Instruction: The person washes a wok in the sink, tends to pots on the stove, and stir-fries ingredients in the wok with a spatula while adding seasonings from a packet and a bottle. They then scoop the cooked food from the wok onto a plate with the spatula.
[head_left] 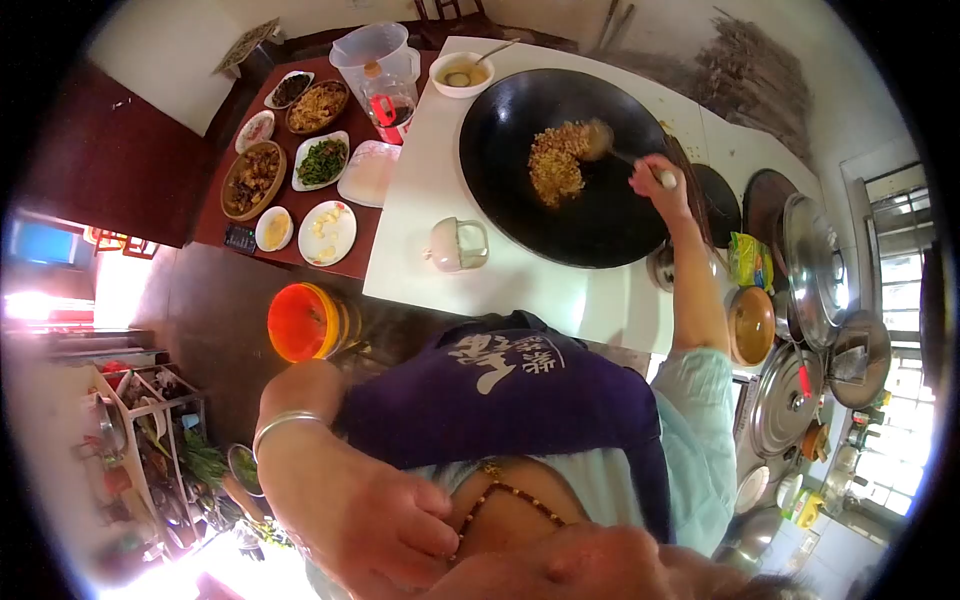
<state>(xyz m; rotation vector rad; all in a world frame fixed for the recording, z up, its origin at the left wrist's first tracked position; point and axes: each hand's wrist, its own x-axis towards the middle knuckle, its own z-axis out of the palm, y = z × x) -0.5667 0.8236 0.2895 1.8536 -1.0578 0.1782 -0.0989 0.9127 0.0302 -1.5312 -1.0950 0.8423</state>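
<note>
My right hand [662, 186] is closed round the pale handle end of a metal ladle [600, 140]. The ladle's rounded head rests against a heap of small, golden-brown chopped food [556, 165] in a large black wok [510, 215]. The wok is set into a white tiled counter [405, 255]. My left hand [400, 530], with a bangle at its wrist, is raised in front of my chest near a beaded necklace [515, 490]. Its fingers are curled inward, and whatever lies inside them, if anything, is hidden.
A pink-white cup-like container [458, 245] and a bowl with a spoon [462, 76] stand on the counter. Left of it, a dark red table [225, 205] bears several dishes, a bottle [388, 105] and a clear jug [375, 55]. An orange bucket [300, 320] is below.
</note>
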